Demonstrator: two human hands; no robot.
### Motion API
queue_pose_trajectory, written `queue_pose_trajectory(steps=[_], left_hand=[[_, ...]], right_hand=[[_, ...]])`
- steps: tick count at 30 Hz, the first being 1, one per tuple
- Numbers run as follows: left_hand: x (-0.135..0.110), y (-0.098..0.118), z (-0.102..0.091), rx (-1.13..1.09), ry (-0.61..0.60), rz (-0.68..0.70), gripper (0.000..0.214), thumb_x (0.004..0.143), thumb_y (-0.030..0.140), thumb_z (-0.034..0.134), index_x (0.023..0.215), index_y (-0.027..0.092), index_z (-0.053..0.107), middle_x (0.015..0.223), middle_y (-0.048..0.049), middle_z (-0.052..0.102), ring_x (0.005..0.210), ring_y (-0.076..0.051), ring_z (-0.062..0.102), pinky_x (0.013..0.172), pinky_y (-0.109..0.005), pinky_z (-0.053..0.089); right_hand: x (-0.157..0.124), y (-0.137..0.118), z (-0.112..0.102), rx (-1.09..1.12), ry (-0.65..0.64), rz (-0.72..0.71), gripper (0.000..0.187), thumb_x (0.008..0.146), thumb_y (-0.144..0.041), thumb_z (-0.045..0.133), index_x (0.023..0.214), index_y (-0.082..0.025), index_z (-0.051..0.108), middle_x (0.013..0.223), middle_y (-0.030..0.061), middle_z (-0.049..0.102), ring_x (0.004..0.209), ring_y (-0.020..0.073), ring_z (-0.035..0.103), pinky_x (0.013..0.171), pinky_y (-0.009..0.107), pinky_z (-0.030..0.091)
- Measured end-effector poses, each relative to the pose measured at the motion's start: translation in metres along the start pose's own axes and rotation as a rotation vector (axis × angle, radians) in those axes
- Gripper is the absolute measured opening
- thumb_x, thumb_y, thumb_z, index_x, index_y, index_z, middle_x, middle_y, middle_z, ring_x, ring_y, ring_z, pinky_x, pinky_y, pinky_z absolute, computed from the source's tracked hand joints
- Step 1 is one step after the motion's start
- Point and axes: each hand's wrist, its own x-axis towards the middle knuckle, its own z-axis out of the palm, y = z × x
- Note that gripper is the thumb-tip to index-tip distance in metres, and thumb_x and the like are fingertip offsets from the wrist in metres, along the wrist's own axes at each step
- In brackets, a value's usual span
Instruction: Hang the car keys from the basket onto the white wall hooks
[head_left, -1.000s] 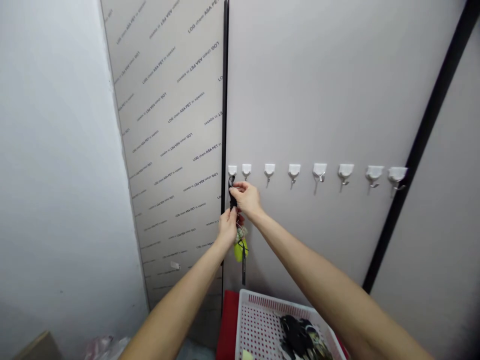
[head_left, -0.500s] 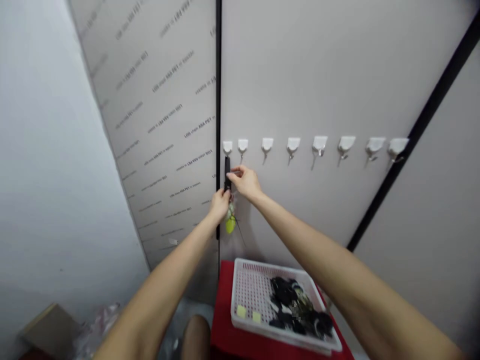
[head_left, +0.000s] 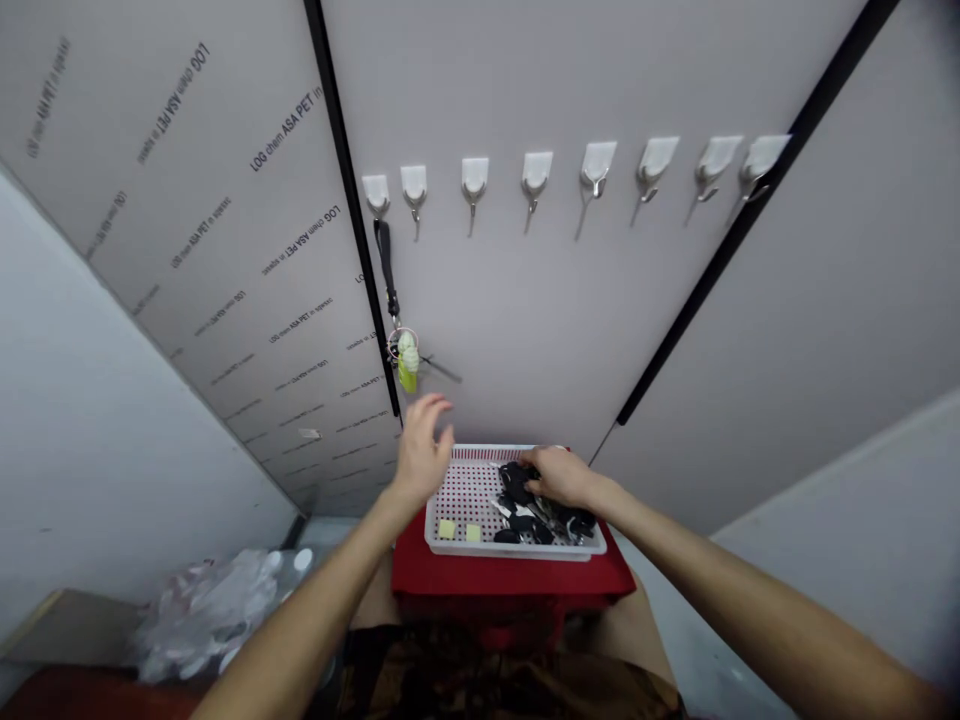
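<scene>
From the leftmost white hook (head_left: 376, 193) hangs a keychain with a black strap (head_left: 385, 265), a pale swirl-shaped charm (head_left: 407, 355) with a bright yellow-green lower part, and a pinkish ring. Just below it my left hand (head_left: 424, 450) is raised, empty, its fingers and thumb apart. My right hand (head_left: 561, 476) is down in the white plastic basket (head_left: 517, 549). Its curled fingertips touch a heap of black items (head_left: 525, 525), which look like key fobs and straps; what lies between the fingers is partly hidden.
Several more white adhesive hooks (head_left: 538, 175) run in a row across the grey panel. Two yellow paper squares (head_left: 447, 529) lie in the basket, which stands on a red stool or stand (head_left: 487, 577). Plastic-wrapped bottles (head_left: 217, 610) sit at lower left.
Both hands have left the keychain, which now hangs freely from the leftmost hook. My right hand has come down into the basket; my left has dropped and opened. The view has tilted down.
</scene>
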Motion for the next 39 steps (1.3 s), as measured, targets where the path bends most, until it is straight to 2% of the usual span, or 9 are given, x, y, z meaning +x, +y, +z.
queue_pose_trajectory(steps=[5, 8, 11, 15, 20, 25, 30, 35, 39], left_hand=[[-0.04, 0.0, 0.052, -0.039, -0.477, -0.139, 0.029, 0.062, 0.014, 0.041, 0.091, 0.014, 0.046, 0.094, -0.0066, 0.048, 0.09, -0.016, 0.042, 0.08, -0.031, 0.032], [-0.051, -0.003, 0.075, -0.045, -0.587, -0.213, 0.037, 0.06, 0.017, 0.045, 0.097, 0.014, 0.043, 0.097, -0.0078, 0.048, 0.09, -0.017, 0.042, 0.079, -0.032, 0.031], [-0.055, -0.006, 0.089, -0.052, -0.578, -0.262, 0.036, 0.059, 0.019, 0.046, 0.095, 0.015, 0.045, 0.089, -0.0061, 0.052, 0.083, -0.017, 0.045, 0.074, -0.031, 0.034], [-0.055, -0.008, 0.096, -0.115, -0.618, -0.386, 0.017, 0.058, 0.015, 0.043, 0.071, 0.015, 0.053, 0.06, 0.0003, 0.051, 0.06, -0.012, 0.046, 0.059, -0.025, 0.036], [-0.047, -0.008, 0.091, -0.438, -0.5, -0.609, 0.016, 0.055, 0.005, 0.037, 0.06, 0.013, 0.05, 0.051, 0.0038, 0.045, 0.05, -0.007, 0.041, 0.051, -0.019, 0.033], [-0.029, 0.003, 0.076, -0.838, -0.406, -0.668, 0.005, 0.055, 0.011, 0.045, 0.059, 0.013, 0.047, 0.056, 0.0033, 0.048, 0.056, -0.007, 0.044, 0.056, -0.019, 0.035], [-0.014, 0.011, 0.063, -1.091, -0.321, -0.798, 0.014, 0.053, 0.023, 0.052, 0.062, 0.014, 0.045, 0.057, 0.0037, 0.049, 0.053, -0.006, 0.045, 0.055, -0.02, 0.035], [-0.009, 0.011, 0.057, -1.052, -0.313, -0.841, 0.017, 0.052, 0.021, 0.055, 0.065, 0.013, 0.048, 0.055, 0.0034, 0.05, 0.05, -0.006, 0.044, 0.051, -0.018, 0.033], [-0.006, 0.009, 0.05, -1.032, -0.34, -0.8, 0.017, 0.053, 0.022, 0.055, 0.065, 0.012, 0.048, 0.054, 0.0038, 0.049, 0.049, -0.005, 0.043, 0.051, -0.017, 0.033]], right_hand=[[-0.002, 0.009, 0.016, 0.011, 0.068, 0.021, 0.031, 0.056, -0.018, 0.048, 0.086, -0.016, 0.053, 0.085, 0.0087, 0.056, 0.079, 0.018, 0.049, 0.064, 0.023, 0.034], [0.001, 0.005, 0.019, 0.118, 0.059, 0.028, 0.021, 0.059, -0.016, 0.043, 0.075, -0.017, 0.057, 0.071, 0.0058, 0.059, 0.067, 0.0148, 0.051, 0.059, 0.022, 0.034], [0.003, 0.004, 0.017, 0.268, 0.077, -0.023, 0.019, 0.06, -0.015, 0.04, 0.067, -0.016, 0.058, 0.063, 0.0028, 0.058, 0.058, 0.0113, 0.049, 0.055, 0.02, 0.034], [0.002, 0.01, 0.01, 0.278, 0.049, -0.004, 0.022, 0.056, -0.011, 0.039, 0.066, -0.015, 0.058, 0.059, 0.0027, 0.058, 0.052, 0.0103, 0.048, 0.05, 0.019, 0.033], [-0.002, 0.011, 0.009, 0.253, 0.052, -0.028, 0.028, 0.053, -0.01, 0.041, 0.075, -0.015, 0.058, 0.067, 0.0051, 0.059, 0.061, 0.0141, 0.05, 0.056, 0.022, 0.035], [0.003, -0.002, 0.008, 0.715, 0.144, -0.071, 0.036, 0.058, -0.009, 0.037, 0.091, -0.014, 0.051, 0.089, 0.0057, 0.055, 0.079, 0.0131, 0.049, 0.071, 0.025, 0.036], [0.005, -0.016, -0.003, 1.095, 0.068, -0.043, 0.033, 0.064, -0.021, 0.04, 0.096, -0.012, 0.044, 0.062, 0.0004, 0.055, 0.055, 0.009, 0.049, 0.053, 0.022, 0.039], [0.01, -0.022, -0.006, 1.224, 0.18, -0.069, 0.036, 0.059, -0.023, 0.05, 0.093, -0.016, 0.043, 0.064, -0.0025, 0.052, 0.052, 0.006, 0.047, 0.05, 0.019, 0.037], [0.017, -0.025, -0.006, 1.28, 0.255, 0.093, 0.019, 0.062, -0.029, 0.045, 0.074, -0.014, 0.048, 0.045, -0.0049, 0.047, 0.04, 0.0052, 0.043, 0.043, 0.019, 0.036]])
